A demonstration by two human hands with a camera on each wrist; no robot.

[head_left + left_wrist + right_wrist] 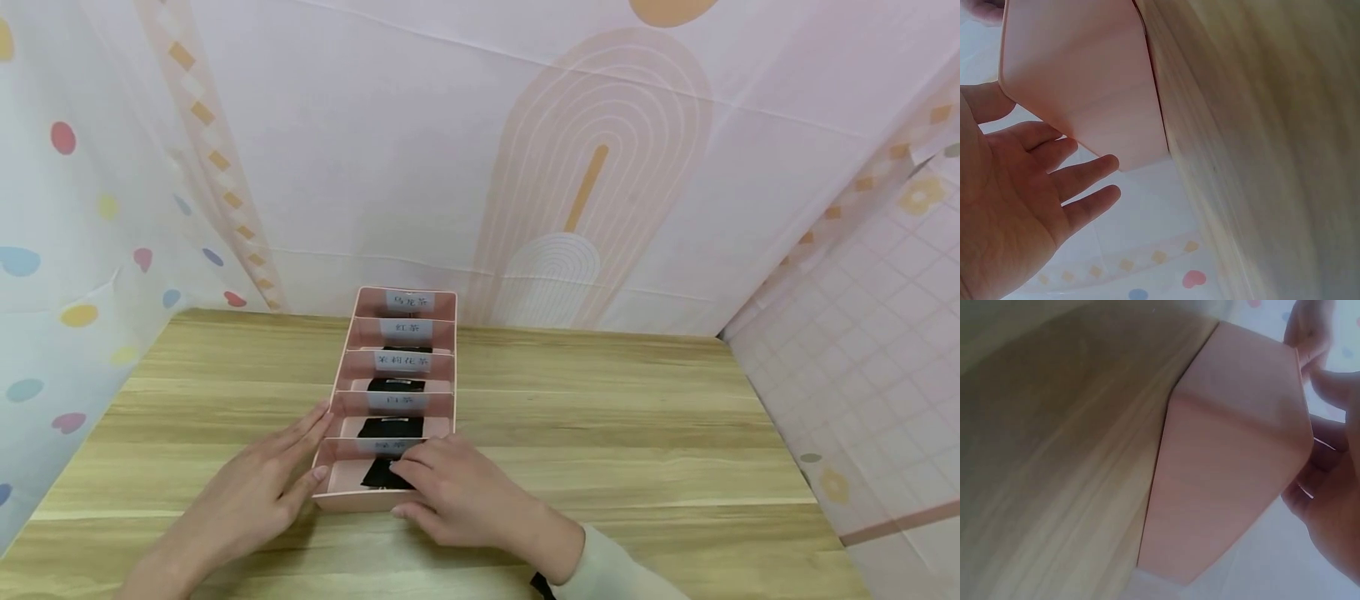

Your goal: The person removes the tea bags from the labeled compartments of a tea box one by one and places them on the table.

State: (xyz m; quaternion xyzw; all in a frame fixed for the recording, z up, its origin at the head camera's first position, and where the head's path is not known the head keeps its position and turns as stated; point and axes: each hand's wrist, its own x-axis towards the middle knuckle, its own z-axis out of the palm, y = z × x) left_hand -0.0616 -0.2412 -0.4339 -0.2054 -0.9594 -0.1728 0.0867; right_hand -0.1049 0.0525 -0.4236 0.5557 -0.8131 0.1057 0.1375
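A long pink divided box (360,502) sits on the wooden table, with white labels handwritten in Chinese tea names on its compartment walls. Flat black packets lie in several compartments; the nearest compartment holds one black packet (378,475). My right hand (468,492) reaches over the near right corner, its fingers bent down onto that packet and partly hiding it. The right thumb stays outside the front wall. Along the box's left side rests my left hand (258,479), fingers extended, fingertips at the rim. In the left wrist view the left palm (1013,194) faces the box wall with nothing in it.
Another small black item (542,586) shows beside the right sleeve (615,571) at the bottom edge. The wooden table (615,417) extends on both sides of the box. A patterned cloth (420,167) hangs right behind the table, with more cloth at the sides.
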